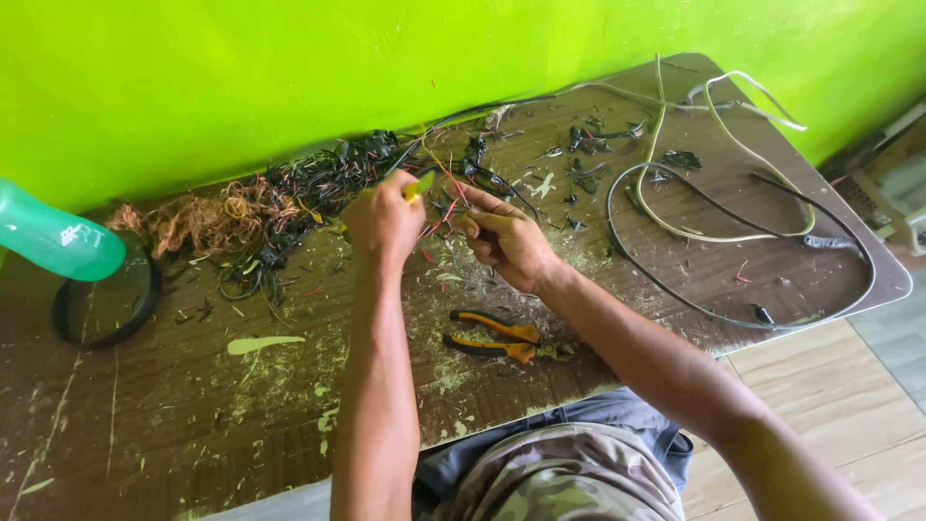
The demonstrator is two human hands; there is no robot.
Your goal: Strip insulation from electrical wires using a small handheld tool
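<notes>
Two hands meet above the middle of the scratched brown wooden worktop (174,405): the left hand (384,220) is closed on a small yellow-handled tool (419,185), the right hand (502,236) pinches thin red and dark wire strands (446,207) stretched between them. Orange-and-black pliers (494,338) lie just below the right hand, near the worktop's front edge. A tangle of stripped copper and dark wire scraps (260,207) crowds the far edge by the green wall (289,68), while bare worktop lies open at front left.
</notes>
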